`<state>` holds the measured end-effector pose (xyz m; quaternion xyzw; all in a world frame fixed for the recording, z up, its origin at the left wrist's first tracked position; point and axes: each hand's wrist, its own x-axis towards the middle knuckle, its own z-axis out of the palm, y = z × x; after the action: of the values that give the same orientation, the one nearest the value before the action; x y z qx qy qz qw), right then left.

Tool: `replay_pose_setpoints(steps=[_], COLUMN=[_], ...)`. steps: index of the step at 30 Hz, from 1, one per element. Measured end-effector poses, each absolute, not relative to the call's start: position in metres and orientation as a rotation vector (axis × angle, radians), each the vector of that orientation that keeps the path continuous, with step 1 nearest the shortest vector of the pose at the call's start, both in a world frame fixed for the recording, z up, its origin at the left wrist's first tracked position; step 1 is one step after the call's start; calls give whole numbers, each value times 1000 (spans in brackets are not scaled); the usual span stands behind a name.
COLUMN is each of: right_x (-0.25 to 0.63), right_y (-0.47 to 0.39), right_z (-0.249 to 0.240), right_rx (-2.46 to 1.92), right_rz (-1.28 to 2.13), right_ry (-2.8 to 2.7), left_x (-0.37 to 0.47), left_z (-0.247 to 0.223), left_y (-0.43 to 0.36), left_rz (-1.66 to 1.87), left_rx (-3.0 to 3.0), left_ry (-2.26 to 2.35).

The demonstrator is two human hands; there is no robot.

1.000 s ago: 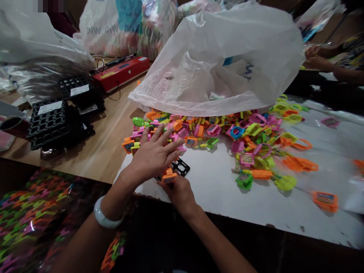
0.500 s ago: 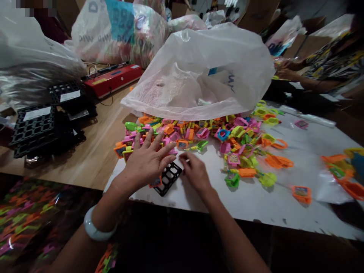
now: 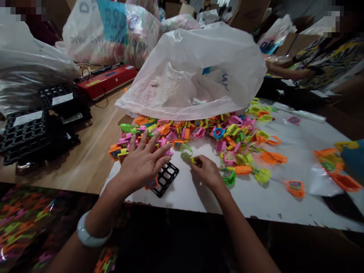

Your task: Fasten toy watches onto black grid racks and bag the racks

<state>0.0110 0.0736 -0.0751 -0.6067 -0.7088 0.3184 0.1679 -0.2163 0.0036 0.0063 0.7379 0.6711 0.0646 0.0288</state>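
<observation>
My left hand (image 3: 142,163) is spread flat, palm down, above the near side of the toy heap and the left part of a small black grid tray (image 3: 166,178). Part of the tray is hidden under it. An orange plastic toy with a picture face (image 3: 151,183) lies by the tray's left edge, below my wrist. To the right of the tray, my right hand (image 3: 206,170) pinches the yellow end of a green loop-shaped plastic toy (image 3: 187,151). The toy's loop points away from me, toward the heap of bright plastic toys (image 3: 199,131).
A large translucent bag (image 3: 204,76) lies behind the heap. Black grid trays (image 3: 25,132) are stacked at left, near a red machine (image 3: 108,81). Loose toys, such as an orange one (image 3: 295,188), lie at right. A person in a patterned sleeve (image 3: 330,60) sits at far right.
My right hand has moved right from the tray's edge and now holds the green toy by its yellow end. My left hand stays spread over the tray. The view has shifted slightly.
</observation>
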Motion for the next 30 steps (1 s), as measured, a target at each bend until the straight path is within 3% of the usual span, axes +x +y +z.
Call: replay_pose_setpoints(steps=[5,8,14,19,26,30], right_x=[-27,-54,-68,-64,-77,-84], right_y=[39,16,3,7,-1,-3], right_z=[-70,-77,-96,-100,-107,-104], right_rx=[-1226,-1068,-1275,-1291,-1180,-1171], right_rz=[1690,1859,1603,1594,947,883], right_ry=[-1606,-1498,-1601,-1623,-2064,-2195], left_x=[-216,-216,-216,-216,-217,-217], left_z=[7,7,8,7,5,3], left_y=[3,3,2,4,4,4], left_rz=[227,242,239,209,199,215], left_rx=[2283,2261,2257,2254,2288,2331], left_ry=[2051,2071,2051,2058,2057,2072])
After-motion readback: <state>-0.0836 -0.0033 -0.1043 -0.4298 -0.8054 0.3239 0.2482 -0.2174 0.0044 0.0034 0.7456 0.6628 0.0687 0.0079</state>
